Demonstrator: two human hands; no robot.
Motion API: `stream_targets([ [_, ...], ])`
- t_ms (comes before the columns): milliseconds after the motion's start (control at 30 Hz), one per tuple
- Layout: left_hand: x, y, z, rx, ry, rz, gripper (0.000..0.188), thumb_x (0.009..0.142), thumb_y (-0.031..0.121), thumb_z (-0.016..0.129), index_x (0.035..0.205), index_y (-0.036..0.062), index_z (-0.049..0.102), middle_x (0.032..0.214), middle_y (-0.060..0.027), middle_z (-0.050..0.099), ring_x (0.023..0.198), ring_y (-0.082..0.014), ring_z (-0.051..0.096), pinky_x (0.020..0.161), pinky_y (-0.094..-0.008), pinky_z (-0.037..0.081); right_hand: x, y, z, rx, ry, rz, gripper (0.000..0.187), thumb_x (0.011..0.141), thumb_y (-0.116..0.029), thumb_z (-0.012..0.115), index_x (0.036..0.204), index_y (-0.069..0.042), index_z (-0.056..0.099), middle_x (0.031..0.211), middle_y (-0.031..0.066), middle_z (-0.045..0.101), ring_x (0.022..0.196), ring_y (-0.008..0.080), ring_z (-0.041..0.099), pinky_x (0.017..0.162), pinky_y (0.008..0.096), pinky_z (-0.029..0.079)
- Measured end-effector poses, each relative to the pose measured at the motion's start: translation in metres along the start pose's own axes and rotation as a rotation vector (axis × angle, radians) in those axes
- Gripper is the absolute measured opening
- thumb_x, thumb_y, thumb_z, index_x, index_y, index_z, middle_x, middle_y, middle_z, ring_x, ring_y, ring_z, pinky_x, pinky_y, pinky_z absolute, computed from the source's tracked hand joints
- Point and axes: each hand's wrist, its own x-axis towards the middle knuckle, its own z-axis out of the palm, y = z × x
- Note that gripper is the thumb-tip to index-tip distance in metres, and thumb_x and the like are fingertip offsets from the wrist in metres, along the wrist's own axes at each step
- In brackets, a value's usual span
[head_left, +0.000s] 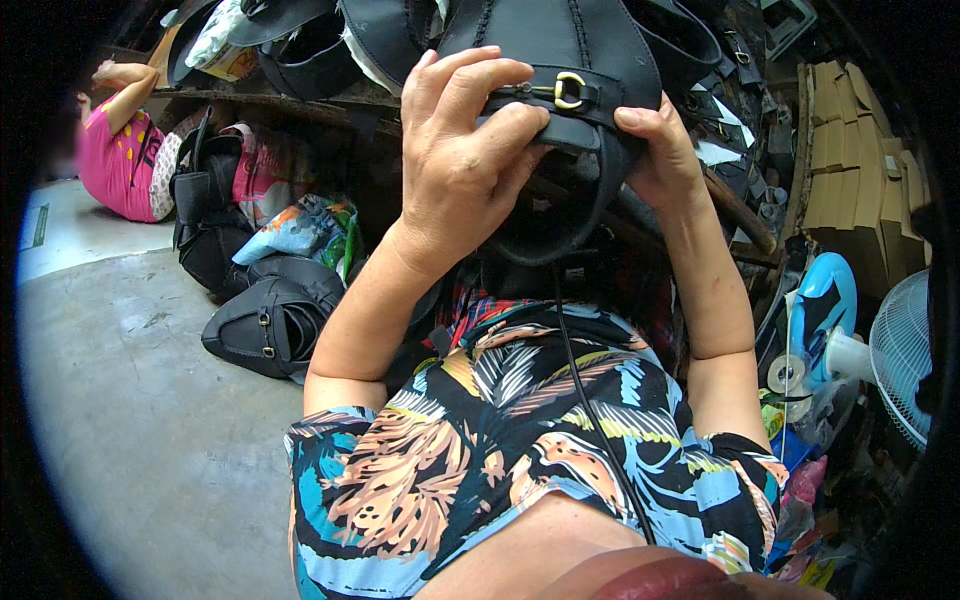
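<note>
In front of my chest I hold a black leather shoe upper [615,85] with stitched seams, a strap and a gold-coloured buckle [570,91]. My left hand [460,155] is closed at its left side, thumb and forefinger pinched beside the strap, left of the buckle. What lies right between those fingertips is partly hidden. The right edge is gripped by my right hand [662,150], its thumb on top and its fingers mostly hidden behind. Below the strap the upper's dark opening curves toward me.
More black uppers [305,50] lie along the bench at the back. On the floor at left are buckled black uppers [265,325] and a colourful plastic bag [300,235]. A person in pink [120,160] is at far left. Cardboard pieces [850,160] and a fan [900,350] stand at right.
</note>
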Motion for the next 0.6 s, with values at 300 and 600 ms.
stream_targets([
  [300,-0.005,-0.016,-0.002,-0.287,0.046,-0.089,0.056,0.069,0.041,0.081,0.114,0.0127,0.064,0.132,-0.0130,0.047,0.126,-0.0355,0.042,0.105,-0.0412,0.034,-0.004,0.001,-0.014,0.049,0.018,-0.037,0.041,0.073,-0.010,0.065,0.111,0.002,0.057,0.097,0.0119,0.067,0.085,0.0199,0.068,0.079,0.0340,0.057],
  [600,-0.025,-0.035,0.000,-1.574,-0.036,-1.060,0.047,0.080,0.017,0.075,0.118,0.0015,0.053,0.105,-0.0104,0.065,0.094,-0.0192,0.066,0.086,-0.0333,0.054,0.001,0.000,-0.036,0.033,-0.067,-0.003,0.056,0.073,-0.022,0.067,0.121,0.002,0.050,0.107,0.0133,0.064,0.091,0.0206,0.067,0.078,0.0340,0.059],
])
